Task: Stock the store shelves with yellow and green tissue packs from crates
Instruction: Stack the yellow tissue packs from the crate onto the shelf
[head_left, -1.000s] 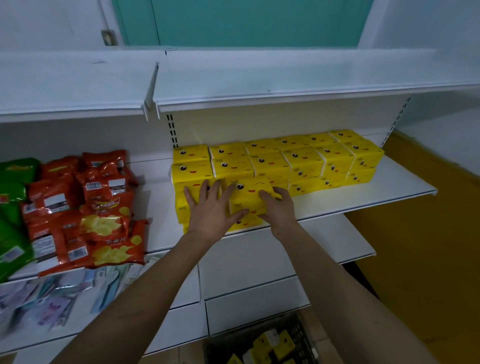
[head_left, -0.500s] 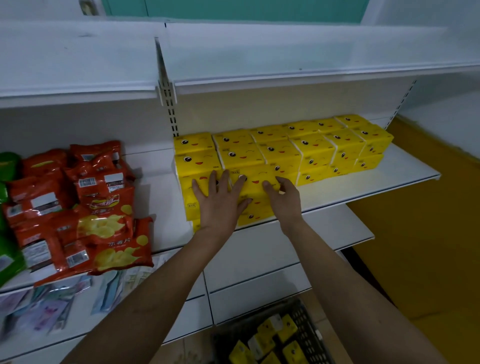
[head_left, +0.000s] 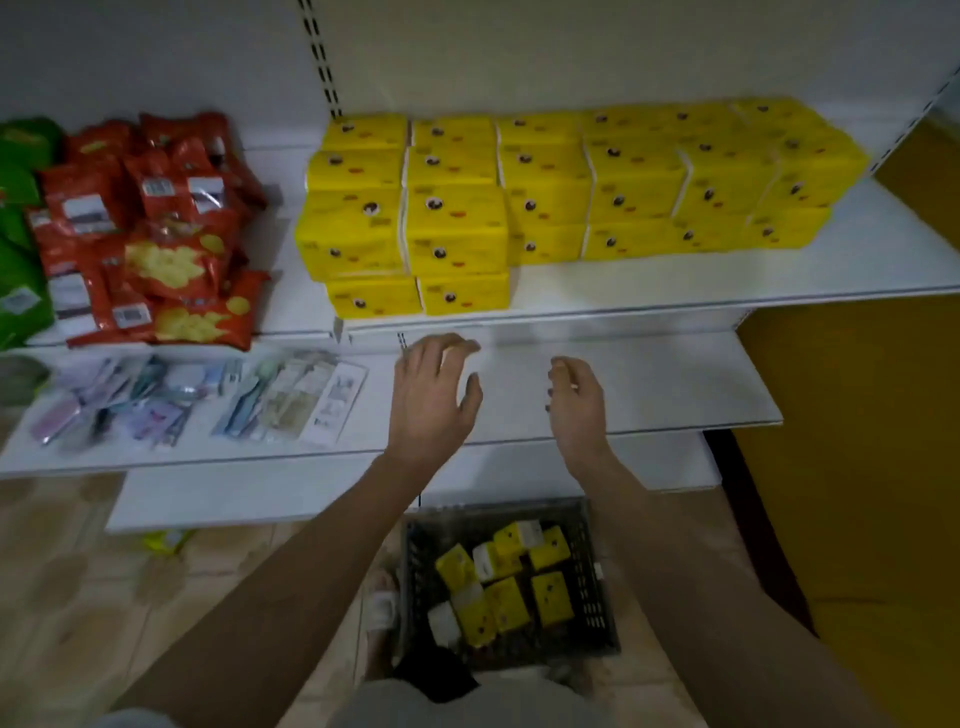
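I have both hands empty and off the shelf. My left hand (head_left: 434, 397) hangs in front of the lower shelf (head_left: 675, 384) with its fingers loosely spread and a little bent; my right hand (head_left: 576, 402) is just beside it, fingers slackly curled, holding nothing. Neither touches a pack.

The yellow packs (head_left: 545, 192) sit on the upper shelf (head_left: 779, 275), stacked in rows from the left upright to near the right end. At the left end the stack stands further forward, with two packs low at the front edge. No green tissue packs show anywhere that I can make out.

The crate (head_left: 415, 571) is on the floor below and between my forearms, dark and slatted. Loose packs (head_left: 506, 582) lie tumbled in it at odd angles, some yellow face up, some white side up. By my reckoning this is the gap between one placement and the next pick: the shelf is part filled, the crate is not yet empty.

The next move, as I judge it, calls for reaching down into the crate and taking hold of a pack or two. They lie crooked, so I expect to turn each one before it will sit square. The bare front strip of the upper shelf to the right looks the likely spot.

Red snack bags (head_left: 150, 234) fill the neighbouring bay, well apart from the stack.
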